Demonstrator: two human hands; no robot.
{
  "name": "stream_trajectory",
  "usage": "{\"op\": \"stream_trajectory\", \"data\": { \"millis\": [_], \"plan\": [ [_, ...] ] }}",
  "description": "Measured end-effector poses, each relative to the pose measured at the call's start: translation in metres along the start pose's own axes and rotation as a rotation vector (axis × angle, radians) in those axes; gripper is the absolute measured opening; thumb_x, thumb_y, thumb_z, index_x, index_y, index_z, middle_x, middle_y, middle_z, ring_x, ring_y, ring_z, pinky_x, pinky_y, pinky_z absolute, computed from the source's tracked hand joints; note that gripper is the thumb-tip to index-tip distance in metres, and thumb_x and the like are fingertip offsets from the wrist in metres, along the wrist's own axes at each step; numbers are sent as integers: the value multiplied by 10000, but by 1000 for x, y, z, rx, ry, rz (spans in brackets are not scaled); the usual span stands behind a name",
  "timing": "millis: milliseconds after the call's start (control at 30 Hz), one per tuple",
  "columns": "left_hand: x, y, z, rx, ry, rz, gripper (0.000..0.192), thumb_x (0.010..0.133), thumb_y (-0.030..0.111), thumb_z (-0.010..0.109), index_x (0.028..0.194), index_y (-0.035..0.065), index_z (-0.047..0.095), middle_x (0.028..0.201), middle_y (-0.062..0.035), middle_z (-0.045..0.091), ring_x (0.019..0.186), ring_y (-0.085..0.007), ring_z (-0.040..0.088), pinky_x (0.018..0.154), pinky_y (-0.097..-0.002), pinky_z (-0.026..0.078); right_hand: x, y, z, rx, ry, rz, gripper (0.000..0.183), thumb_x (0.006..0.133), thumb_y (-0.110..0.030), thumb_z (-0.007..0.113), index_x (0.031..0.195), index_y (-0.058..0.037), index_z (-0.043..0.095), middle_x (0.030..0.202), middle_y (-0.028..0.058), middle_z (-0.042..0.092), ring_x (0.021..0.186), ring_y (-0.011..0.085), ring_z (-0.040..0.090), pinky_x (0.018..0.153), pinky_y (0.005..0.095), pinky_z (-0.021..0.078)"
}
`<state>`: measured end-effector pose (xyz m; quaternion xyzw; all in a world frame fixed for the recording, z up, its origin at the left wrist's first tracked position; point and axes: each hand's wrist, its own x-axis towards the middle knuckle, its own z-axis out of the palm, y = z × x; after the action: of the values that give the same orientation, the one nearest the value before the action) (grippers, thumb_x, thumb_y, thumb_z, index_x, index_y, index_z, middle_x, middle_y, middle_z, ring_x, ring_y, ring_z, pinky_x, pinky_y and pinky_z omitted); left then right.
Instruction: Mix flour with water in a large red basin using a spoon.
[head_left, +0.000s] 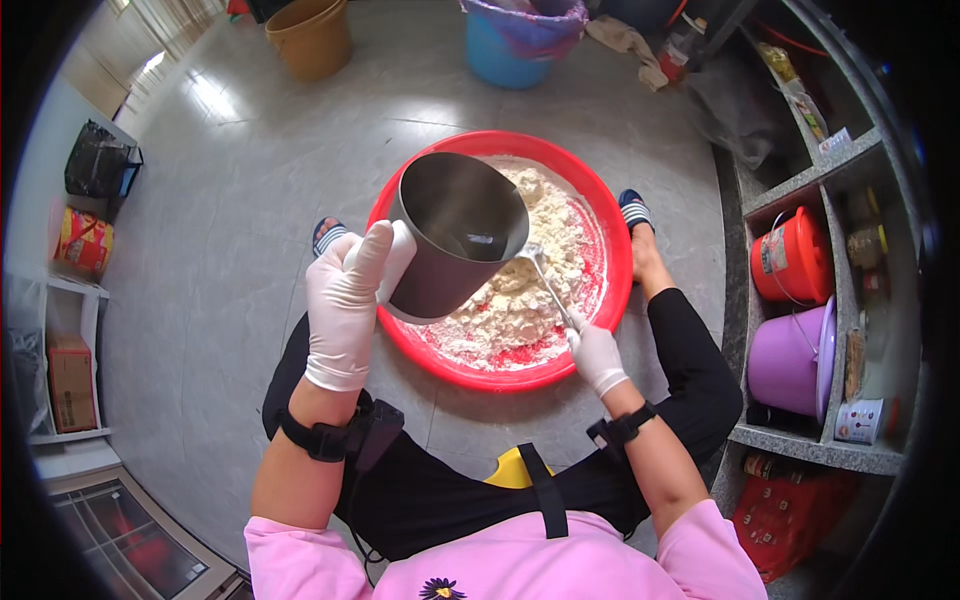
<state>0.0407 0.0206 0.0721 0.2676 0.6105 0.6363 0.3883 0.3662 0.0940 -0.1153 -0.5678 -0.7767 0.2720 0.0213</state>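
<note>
A wide red plastic basin (616, 300) rests on the floor between my feet. Crumbly, floury dough (551, 225) covers much of its bottom, with dry flour smeared around it. My left hand (349, 300), in a white glove, grips the white handle of a dark grey kettle-like jug (450, 281). The jug is tilted over the left part of the basin, its spout towards the right; some liquid shows inside. In my gloved right hand (596, 352) is a metal spoon (551, 285), its head down at the dough beside the spout. The jug hides part of the dough.
A tan bucket (309, 41) and a blue lined bin (510, 52) stand on the tiled floor (225, 247) ahead. Stone shelves on the right hold a red bucket (791, 255) and a purple bucket (787, 360). A cardboard box (71, 386) sits on left shelving.
</note>
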Motion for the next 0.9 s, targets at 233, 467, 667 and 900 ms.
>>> {"op": "stream_trajectory", "data": {
  "millis": [233,467,667,900],
  "plan": [
    [-2,2,-12,38,20,40,425,908,459,649,711,90,571,691,69,431,665,-41,359,681,-218,330,-37,-57,-74,-260,-201,-1,397,915,-247,533,1310,-283,561,801,198,677,770,387,669,722,502,524],
    [-1,7,-3,-73,2,-8,395,837,429,747,701,95,584,732,68,520,687,-21,419,650,-185,349,5,-39,-41,-203,-113,93,404,909,-250,558,1312,-223,571,860,220,674,816,381,664,756,472,522],
    [-1,6,-12,-51,30,8,394,845,421,743,687,106,567,732,68,523,686,-20,424,656,-189,359,31,-23,-38,109,39,22,360,910,-228,581,1265,-167,604,980,259,646,913,404,642,808,462,511],
    [2,1,-12,16,19,-15,433,903,485,644,819,59,648,707,74,465,673,-31,390,633,-202,324,45,-31,7,1,45,76,355,938,-214,522,1273,-111,579,918,274,639,870,436,625,768,509,497]
  ]
}}
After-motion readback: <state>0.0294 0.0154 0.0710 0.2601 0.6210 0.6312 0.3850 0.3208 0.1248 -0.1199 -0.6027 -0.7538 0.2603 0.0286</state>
